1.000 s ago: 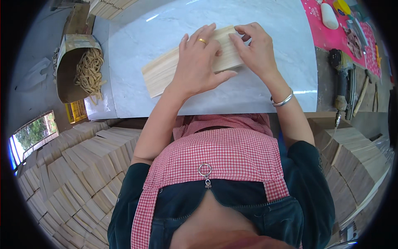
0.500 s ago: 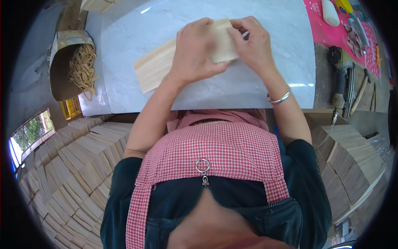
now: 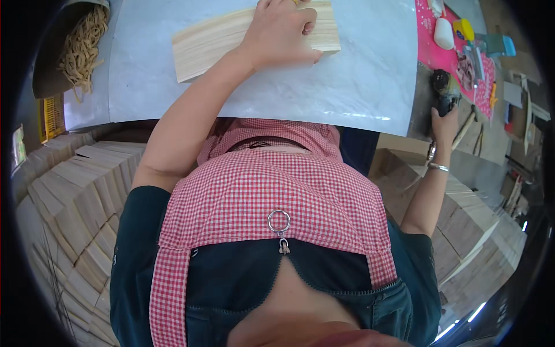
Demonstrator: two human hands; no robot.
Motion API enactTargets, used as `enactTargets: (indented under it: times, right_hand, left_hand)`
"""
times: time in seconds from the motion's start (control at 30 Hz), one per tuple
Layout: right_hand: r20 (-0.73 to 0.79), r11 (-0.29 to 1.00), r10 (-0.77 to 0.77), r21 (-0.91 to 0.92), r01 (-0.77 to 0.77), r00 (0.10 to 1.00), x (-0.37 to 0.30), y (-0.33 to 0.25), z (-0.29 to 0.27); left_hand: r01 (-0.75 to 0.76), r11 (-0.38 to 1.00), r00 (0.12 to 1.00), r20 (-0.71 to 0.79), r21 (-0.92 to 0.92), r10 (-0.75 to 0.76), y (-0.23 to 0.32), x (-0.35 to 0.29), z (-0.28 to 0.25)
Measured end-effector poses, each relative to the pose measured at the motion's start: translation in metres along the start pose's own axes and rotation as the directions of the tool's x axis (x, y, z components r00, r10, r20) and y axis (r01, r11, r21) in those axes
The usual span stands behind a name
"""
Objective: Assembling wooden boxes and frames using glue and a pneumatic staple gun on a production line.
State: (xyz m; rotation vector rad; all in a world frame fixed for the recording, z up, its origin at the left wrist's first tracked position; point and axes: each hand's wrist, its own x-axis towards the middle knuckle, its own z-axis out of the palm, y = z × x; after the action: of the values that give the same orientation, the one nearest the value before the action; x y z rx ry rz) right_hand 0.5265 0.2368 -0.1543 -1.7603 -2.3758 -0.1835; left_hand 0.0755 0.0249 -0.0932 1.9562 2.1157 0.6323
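- Upper left of frame: curly pale strips (image 3: 84, 49) in an open container, well apart from either hand.
- Upper centre: wooden board (image 3: 211, 43) under the left hand (image 3: 283, 34), touching it. Longer stretch sticks out left of the hand, shorter stretch right of it. Lies on the pale marbled tabletop (image 3: 231, 107), slightly tilted, left end lower in frame.
- Board look: pale, oblong, straight edges, grain running lengthwise, lower edge face visible. Can't tell if it's one piece or several stacked.
- Left hand: back up, spread over the board, thumb well off from the fingers and pointing right near the board's lower edge. Yellow ring on one finger. Thumb side blurred; top of the hand runs up to the frame edge, so some fingertips can't be seen.
- Right of frame, upper half: handheld power tool (image 3: 444, 84), in the right hand (image 3: 444, 125). Its head sits just above the hand in frame, beside the pink cloth (image 3: 426, 43).
- Tool look: dark body, blackish round head, greyish-yellow patch near the head. Lower part hidden by the hand.
- Right hand: closed round the tool's dark body, thumb on left side, fingers on right, mostly hidden. Silver bracelet (image 3: 438, 167) at the wrist.
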Motion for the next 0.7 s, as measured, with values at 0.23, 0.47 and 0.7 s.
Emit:
enactTargets:
  times: [0.23, 0.47, 0.7]
  right_hand:
    - [0.306, 0.974, 0.217, -0.013, -0.224, 0.927, 0.044, -0.040, -0.070]
    - [0.357, 0.834, 0.081, 0.487, -0.259, 0.931, -0.015, -0.159, -0.167]
    - [0.405, 0.744, -0.213, 0.658, -0.121, 0.889, -0.051, -0.241, -0.187]
  left_hand:
    - [-0.049, 0.997, 0.992, -0.117, -0.055, 0.042, -0.008, -0.003, 0.011]
    - [0.153, 0.968, 0.958, 0.269, -0.197, -0.097, -0.005, -0.001, -0.013]
    - [0.134, 0.974, 0.970, 0.223, -0.185, -0.091, -0.004, -0.001, -0.014]
